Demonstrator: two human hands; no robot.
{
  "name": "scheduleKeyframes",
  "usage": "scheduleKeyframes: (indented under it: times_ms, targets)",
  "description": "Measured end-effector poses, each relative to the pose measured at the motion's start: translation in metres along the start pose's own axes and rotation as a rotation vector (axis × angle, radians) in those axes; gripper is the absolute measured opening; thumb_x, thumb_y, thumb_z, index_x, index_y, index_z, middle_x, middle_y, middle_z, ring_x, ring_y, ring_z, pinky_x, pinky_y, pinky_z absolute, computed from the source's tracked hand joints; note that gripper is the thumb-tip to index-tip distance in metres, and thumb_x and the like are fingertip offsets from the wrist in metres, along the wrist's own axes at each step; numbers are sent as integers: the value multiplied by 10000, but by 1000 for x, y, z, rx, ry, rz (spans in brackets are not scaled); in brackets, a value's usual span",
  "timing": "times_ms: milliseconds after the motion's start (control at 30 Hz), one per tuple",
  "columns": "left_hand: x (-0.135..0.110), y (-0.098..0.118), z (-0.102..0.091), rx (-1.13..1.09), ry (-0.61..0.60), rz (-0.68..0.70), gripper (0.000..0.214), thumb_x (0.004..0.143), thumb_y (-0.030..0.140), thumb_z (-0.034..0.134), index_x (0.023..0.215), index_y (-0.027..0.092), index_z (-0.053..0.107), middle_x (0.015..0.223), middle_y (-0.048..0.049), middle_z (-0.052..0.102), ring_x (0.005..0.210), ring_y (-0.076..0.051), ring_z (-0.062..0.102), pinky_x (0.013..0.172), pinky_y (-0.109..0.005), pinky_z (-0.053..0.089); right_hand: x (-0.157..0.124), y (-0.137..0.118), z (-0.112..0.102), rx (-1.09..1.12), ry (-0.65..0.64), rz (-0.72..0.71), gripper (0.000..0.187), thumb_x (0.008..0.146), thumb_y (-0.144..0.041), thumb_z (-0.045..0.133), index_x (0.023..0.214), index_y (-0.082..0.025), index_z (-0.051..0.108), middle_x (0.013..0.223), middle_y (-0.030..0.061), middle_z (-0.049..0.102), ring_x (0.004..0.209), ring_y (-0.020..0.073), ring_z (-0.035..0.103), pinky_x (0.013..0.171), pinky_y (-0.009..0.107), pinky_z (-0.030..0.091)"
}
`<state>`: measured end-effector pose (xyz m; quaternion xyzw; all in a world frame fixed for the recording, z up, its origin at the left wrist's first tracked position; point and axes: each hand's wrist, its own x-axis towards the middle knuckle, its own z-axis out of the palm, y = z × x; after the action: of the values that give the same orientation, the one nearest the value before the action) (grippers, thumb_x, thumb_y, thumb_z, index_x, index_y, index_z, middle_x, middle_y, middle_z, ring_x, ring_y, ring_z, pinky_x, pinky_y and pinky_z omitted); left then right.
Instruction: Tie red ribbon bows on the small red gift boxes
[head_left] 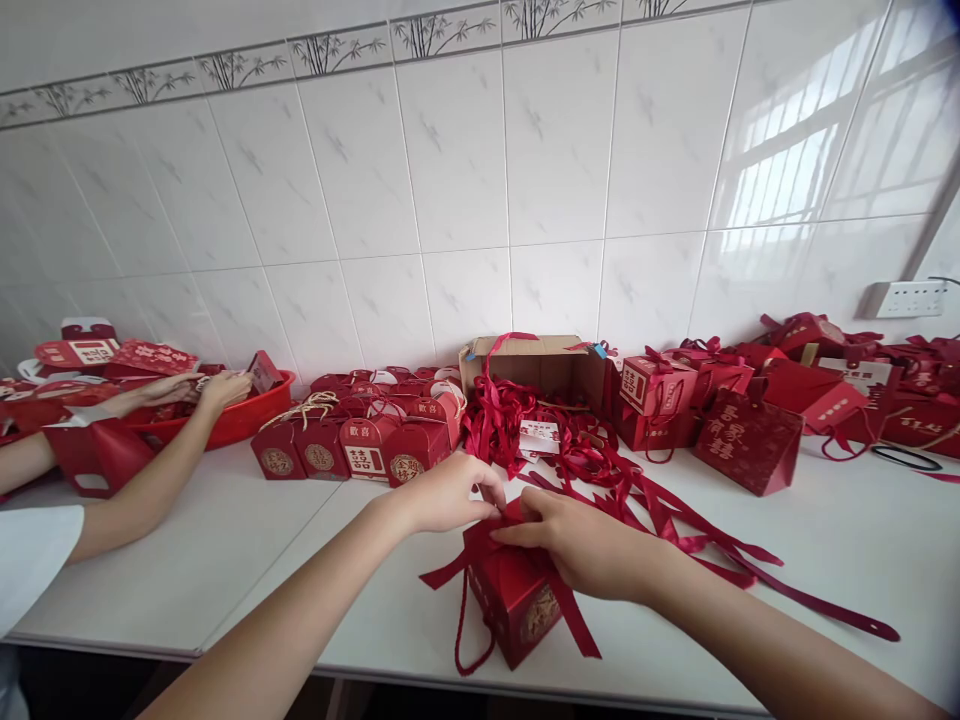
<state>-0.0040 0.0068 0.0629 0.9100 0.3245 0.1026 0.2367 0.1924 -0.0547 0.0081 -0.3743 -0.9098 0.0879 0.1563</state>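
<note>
A red gift box [517,610] with a gold round print stands near the table's front edge. Across its top runs a dark red ribbon [579,622], one end hanging at the front right and the other sticking out left. A twisted red cord handle [459,630] droops down its left side. At the top of the box, the fingers of my left hand [454,492] are pinched on the ribbon. My right hand [574,540] comes in from the other side, its thumb and fingers closed on the ribbon at the box top; the exact grip is partly hidden.
Behind my hands, a heap of red ribbons [502,415] spills from a cardboard box [574,375]. Finished-looking gift boxes [364,440] stand left, more boxes [746,430] right. Far left, another person's hands [225,388] work over a red basin [251,415]. A tiled wall [465,200] closes the back.
</note>
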Motion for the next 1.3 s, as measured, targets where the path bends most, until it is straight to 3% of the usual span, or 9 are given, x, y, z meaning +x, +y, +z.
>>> scheduleKeyframes:
  times_ms: [267, 467, 700, 867, 1033, 1200, 1300]
  targets:
    - [4, -6, 4, -40, -9, 4, 131, 765, 164, 583, 825, 181, 698, 863, -27, 703, 821, -171, 639, 735, -251, 460, -2, 10, -1, 187, 11, -79, 607, 793, 45, 429, 1189, -364, 637, 934, 44, 477, 851, 155, 519, 777, 287, 487]
    - [-1, -12, 4, -86, -100, 40, 117, 781, 266, 613, 858, 206, 679, 881, -14, 649, 845, -164, 598, 784, -270, 460, -3, 9, 1, 210, 36, -82, 596, 779, 58, 444, 1155, -350, 661, 900, 47, 475, 866, 169, 507, 790, 314, 487]
    - [-8, -15, 11, -183, -139, 8, 179, 788, 367, 645, 747, 200, 598, 1255, -40, 524, 1163, -213, 492, 1008, -331, 352, -5, 10, 1, 286, 66, -104, 547, 807, 38, 444, 1129, -337, 680, 959, 58, 496, 922, 172, 514, 836, 327, 479]
    - [-10, -19, 19, -361, -169, -28, 316, 845, 499, 548, 749, 199, 559, 1421, -52, 436, 1295, -247, 410, 1049, -377, 325, -4, 14, 3, 284, 79, -124, 574, 788, 65, 435, 1117, -331, 689, 956, 56, 495, 890, 156, 519, 810, 307, 487]
    - [-11, -19, 31, -371, -60, -31, 330, 836, 537, 545, 821, 215, 617, 1568, -31, 173, 1441, -282, 117, 1140, -469, 152, -5, 16, 5, 295, 92, -153, 544, 806, 49, 420, 1104, -313, 697, 975, 58, 499, 916, 159, 527, 826, 327, 495]
    - [-11, -23, 42, -411, -16, -53, 415, 855, 583, 471, 783, 205, 626, 1553, -26, 216, 1446, -267, 93, 1159, -453, 128, -5, 17, 5, 286, 92, -166, 504, 842, 18, 417, 1101, -310, 699, 993, 62, 505, 928, 162, 532, 833, 343, 498]
    - [-10, -26, 44, -498, 40, -116, 449, 863, 606, 430, 1013, 232, 629, 1540, -37, 246, 1437, -235, 148, 1167, -414, 151, -4, 17, 5, 277, 89, -180, 508, 853, 14, 413, 1131, -317, 681, 1000, 62, 501, 927, 160, 531, 819, 332, 506]
